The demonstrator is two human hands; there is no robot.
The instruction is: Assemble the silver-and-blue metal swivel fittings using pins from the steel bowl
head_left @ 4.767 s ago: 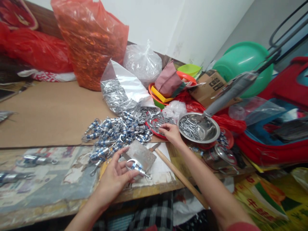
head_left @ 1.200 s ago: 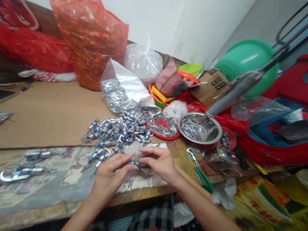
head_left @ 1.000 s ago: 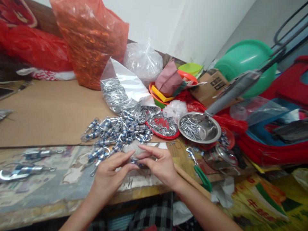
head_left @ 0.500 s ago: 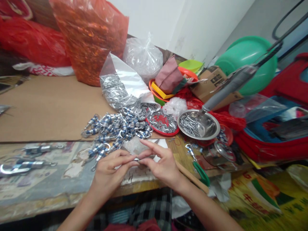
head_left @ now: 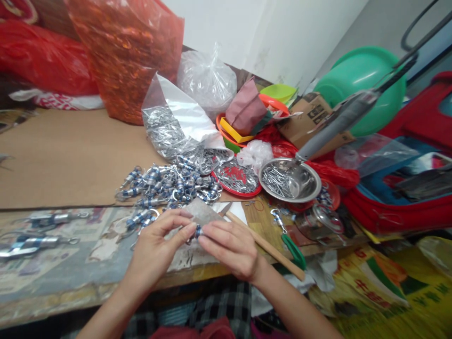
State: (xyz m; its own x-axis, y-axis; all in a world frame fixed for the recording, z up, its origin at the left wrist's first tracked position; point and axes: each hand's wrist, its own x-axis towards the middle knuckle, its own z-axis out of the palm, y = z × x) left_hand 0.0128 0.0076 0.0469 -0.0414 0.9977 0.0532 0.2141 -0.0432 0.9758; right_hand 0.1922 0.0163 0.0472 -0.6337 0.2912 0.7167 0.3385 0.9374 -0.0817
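Observation:
Both hands meet near the table's front edge, pinching one small blue-and-silver metal piece [head_left: 198, 230] between them. My left hand [head_left: 160, 245] is closed on its left end, and my right hand [head_left: 231, 247] grips its right end, fingers together. Just behind the fingers lies a grey flat block [head_left: 203, 212]. A heap of blue-and-silver metal pieces with hooks and rings [head_left: 169, 183] spreads behind and left of the hands. Beside my right hand, a wooden stick [head_left: 271, 249] slants towards the table's edge.
A steel bowl [head_left: 307, 190] of metal pins stands right of a red dish [head_left: 236, 175]. Green-handled tool [head_left: 294, 252] lies at the right front. More hooked pieces [head_left: 38, 242] lie at left. Behind are a clear bag [head_left: 173, 127], an orange bag [head_left: 130, 56] and a green basin [head_left: 370, 89].
The blue part of the held piece now shows between my fingers. My right hand's raised fingers have folded down around it. The view has shifted slightly.

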